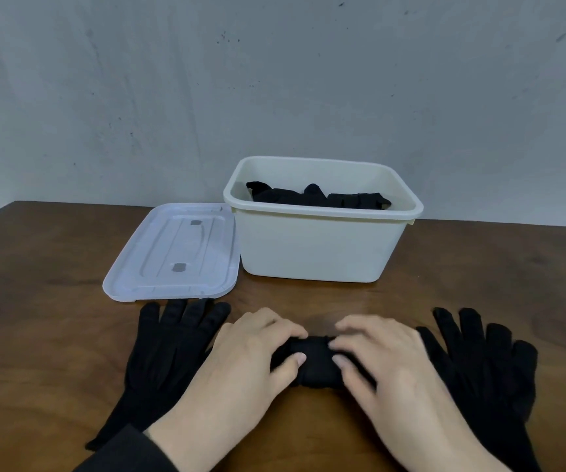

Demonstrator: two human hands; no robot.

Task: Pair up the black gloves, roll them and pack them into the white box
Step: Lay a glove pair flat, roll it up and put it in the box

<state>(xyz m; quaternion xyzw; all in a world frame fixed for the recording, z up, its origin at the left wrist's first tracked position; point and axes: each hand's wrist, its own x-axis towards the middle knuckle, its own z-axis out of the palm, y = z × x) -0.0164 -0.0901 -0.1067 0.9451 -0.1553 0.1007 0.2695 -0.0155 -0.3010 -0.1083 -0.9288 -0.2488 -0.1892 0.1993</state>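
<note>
On a wooden table (53, 335), the left hand (240, 362) and right hand (387, 362) grip a rolled glove bundle (317, 366) with curled fingers, near the white box (312, 250).

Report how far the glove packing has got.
Done: black gloves already lie in the white box, whose lid is off beside it. In hand: the left hand and right hand grip a glove roll on the table. Left: flat gloves at left and right are not yet rolled or packed.

lid (172, 253) left of box (315, 247); gloves (319, 195) inside box
</note>
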